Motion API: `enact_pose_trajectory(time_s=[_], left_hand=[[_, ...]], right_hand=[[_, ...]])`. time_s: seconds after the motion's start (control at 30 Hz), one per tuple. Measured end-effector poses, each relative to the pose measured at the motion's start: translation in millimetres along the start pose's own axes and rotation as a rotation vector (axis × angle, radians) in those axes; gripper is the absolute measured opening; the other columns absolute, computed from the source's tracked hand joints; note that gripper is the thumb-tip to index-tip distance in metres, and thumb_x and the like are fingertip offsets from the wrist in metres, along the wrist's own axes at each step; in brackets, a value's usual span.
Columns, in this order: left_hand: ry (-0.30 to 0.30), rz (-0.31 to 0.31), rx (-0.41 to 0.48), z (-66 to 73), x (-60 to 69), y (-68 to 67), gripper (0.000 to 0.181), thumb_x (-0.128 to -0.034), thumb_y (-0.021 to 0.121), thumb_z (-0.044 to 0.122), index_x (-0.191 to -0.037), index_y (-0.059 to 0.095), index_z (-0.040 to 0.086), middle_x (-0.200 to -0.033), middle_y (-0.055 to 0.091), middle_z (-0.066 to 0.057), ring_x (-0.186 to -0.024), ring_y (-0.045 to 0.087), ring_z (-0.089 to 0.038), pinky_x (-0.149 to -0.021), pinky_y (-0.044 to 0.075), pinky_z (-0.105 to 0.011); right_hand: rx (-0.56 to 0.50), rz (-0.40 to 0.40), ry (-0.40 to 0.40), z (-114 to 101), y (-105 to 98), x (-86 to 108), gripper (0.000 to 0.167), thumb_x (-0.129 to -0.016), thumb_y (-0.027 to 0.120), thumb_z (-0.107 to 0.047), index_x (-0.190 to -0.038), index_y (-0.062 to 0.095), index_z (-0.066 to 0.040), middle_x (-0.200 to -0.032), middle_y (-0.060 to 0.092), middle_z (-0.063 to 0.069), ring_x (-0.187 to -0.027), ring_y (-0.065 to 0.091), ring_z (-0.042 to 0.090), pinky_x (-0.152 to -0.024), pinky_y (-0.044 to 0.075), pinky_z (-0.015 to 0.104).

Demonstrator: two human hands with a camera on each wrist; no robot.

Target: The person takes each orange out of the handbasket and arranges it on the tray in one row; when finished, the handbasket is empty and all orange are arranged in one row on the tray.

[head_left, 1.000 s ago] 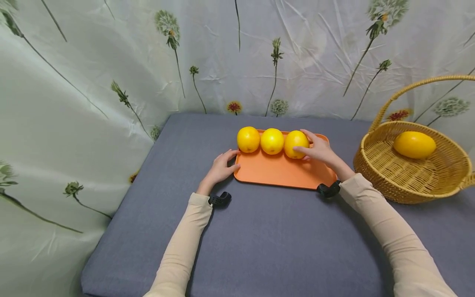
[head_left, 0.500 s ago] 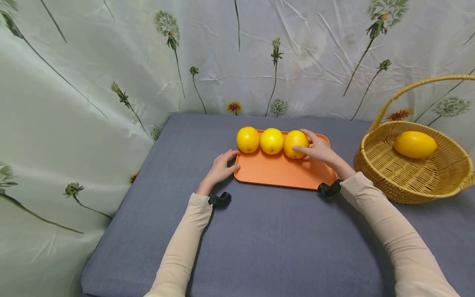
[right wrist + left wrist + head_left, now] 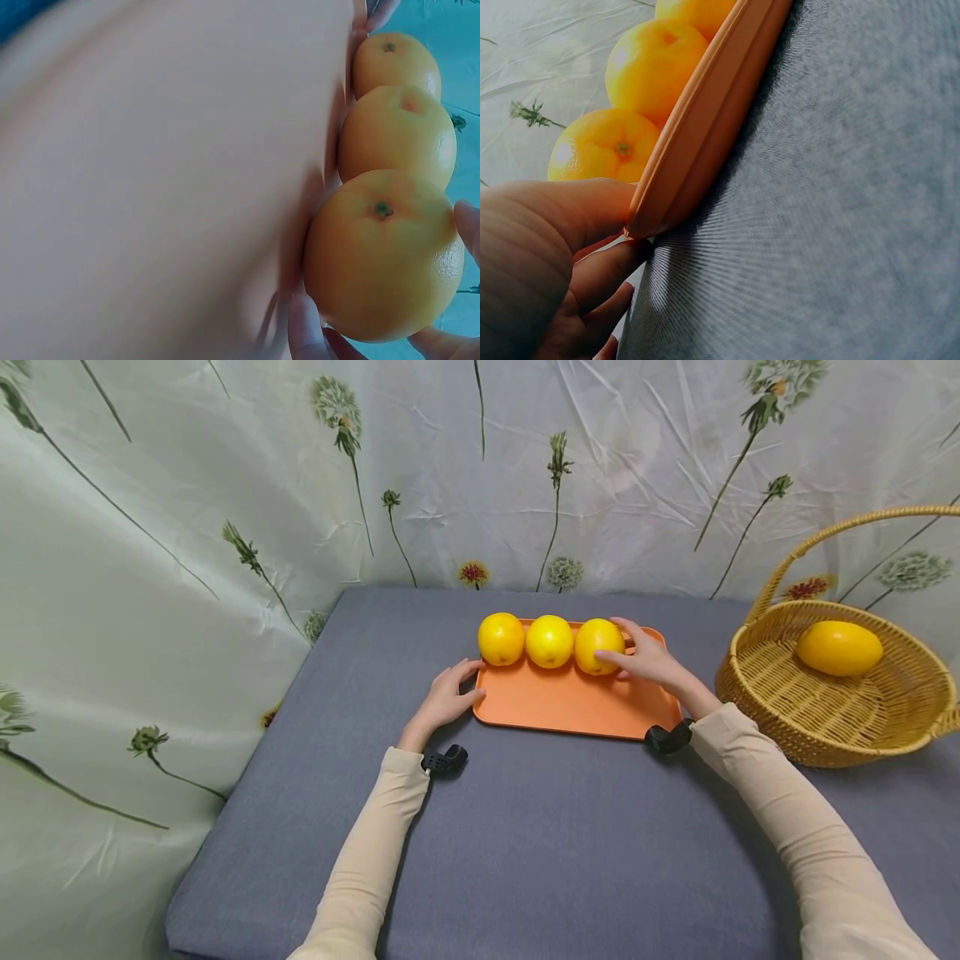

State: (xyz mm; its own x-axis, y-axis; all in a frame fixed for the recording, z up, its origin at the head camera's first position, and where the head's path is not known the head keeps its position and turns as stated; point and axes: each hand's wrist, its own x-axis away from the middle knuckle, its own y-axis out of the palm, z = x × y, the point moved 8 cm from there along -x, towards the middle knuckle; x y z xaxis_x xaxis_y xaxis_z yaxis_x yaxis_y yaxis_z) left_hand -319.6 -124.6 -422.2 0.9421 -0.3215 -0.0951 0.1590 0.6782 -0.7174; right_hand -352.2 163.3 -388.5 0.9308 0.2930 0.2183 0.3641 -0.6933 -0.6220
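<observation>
Three oranges sit in a row along the back of an orange tray: the left orange, the middle orange and the right orange. My right hand grips the right orange from its right side, thumb in front and fingers behind. In the right wrist view the fingertips touch that orange, which rests against the middle one. At the tray's left edge my left hand holds the rim. The left wrist view has its thumb at the tray's corner, with other fingers lower down.
A wicker basket with a tall handle stands to the right, holding one oval yellow-orange fruit. The tray lies on a grey-blue cloth surface. Behind and to the left hangs a flower-print curtain.
The view has shifted very slightly. Both hands keep their places, the right on the orange and the left on the tray, and the oranges stay in their row.
</observation>
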Motion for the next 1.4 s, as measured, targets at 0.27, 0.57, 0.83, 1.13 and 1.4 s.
enact_pose_trajectory(time_s=[0.27, 0.57, 0.83, 1.13, 1.4], left_hand=[[-0.006, -0.005, 0.004, -0.9, -1.2, 1.6, 0.05, -0.0896, 0.059, 0.018, -0.135, 0.047, 0.003, -0.142, 0.049, -0.015, -0.144, 0.027, -0.031, -0.119, 0.014, -0.051], [0.005, 0.003, 0.007, -2.0, -2.3, -1.2, 0.049, -0.0894, 0.059, 0.017, -0.134, 0.048, 0.003, -0.141, 0.049, -0.016, -0.144, 0.027, -0.032, -0.119, 0.014, -0.052], [-0.008, -0.009, 0.006, -2.0, -1.1, 0.5, 0.05, -0.0894, 0.06, 0.018, -0.136, 0.046, 0.003, -0.142, 0.049, -0.015, -0.144, 0.027, -0.031, -0.119, 0.014, -0.051], [-0.012, -0.011, 0.006, -2.9, -0.2, 0.4, 0.05, -0.0898, 0.059, 0.018, -0.136, 0.046, 0.003, -0.141, 0.049, -0.016, -0.144, 0.026, -0.031, -0.119, 0.013, -0.051], [-0.005, -0.009, -0.006, -0.5, -0.3, 0.0, 0.049, -0.0891, 0.06, 0.018, -0.135, 0.047, 0.004, -0.141, 0.049, -0.015, -0.144, 0.027, -0.032, -0.118, 0.015, -0.052]], right_hand=[[0.015, -0.002, 0.002, 1, -3, 6.9, 0.089, -0.088, 0.057, -0.049, -0.152, 0.006, -0.015, -0.147, 0.028, 0.028, -0.122, 0.05, 0.039, -0.082, 0.056, 0.037], [0.092, 0.057, -0.011, 1, -20, 20.0, 0.086, -0.088, 0.057, -0.05, -0.152, 0.009, -0.019, -0.145, 0.033, 0.028, -0.117, 0.054, 0.041, -0.091, 0.051, 0.049], [0.184, 0.147, -0.079, -4, -41, 40.8, 0.074, -0.091, 0.058, -0.034, -0.149, 0.018, -0.009, -0.138, 0.041, 0.032, -0.118, 0.05, 0.047, -0.091, 0.047, 0.057], [0.191, 0.228, -0.133, -6, -64, 62.9, 0.057, -0.091, 0.059, -0.024, -0.137, 0.032, -0.003, -0.131, 0.048, 0.031, -0.113, 0.054, 0.048, -0.088, 0.048, 0.056], [0.215, 0.239, -0.099, -3, -80, 79.7, 0.055, -0.091, 0.058, -0.026, -0.134, 0.034, -0.002, -0.13, 0.049, 0.029, -0.113, 0.053, 0.047, -0.087, 0.049, 0.053]])
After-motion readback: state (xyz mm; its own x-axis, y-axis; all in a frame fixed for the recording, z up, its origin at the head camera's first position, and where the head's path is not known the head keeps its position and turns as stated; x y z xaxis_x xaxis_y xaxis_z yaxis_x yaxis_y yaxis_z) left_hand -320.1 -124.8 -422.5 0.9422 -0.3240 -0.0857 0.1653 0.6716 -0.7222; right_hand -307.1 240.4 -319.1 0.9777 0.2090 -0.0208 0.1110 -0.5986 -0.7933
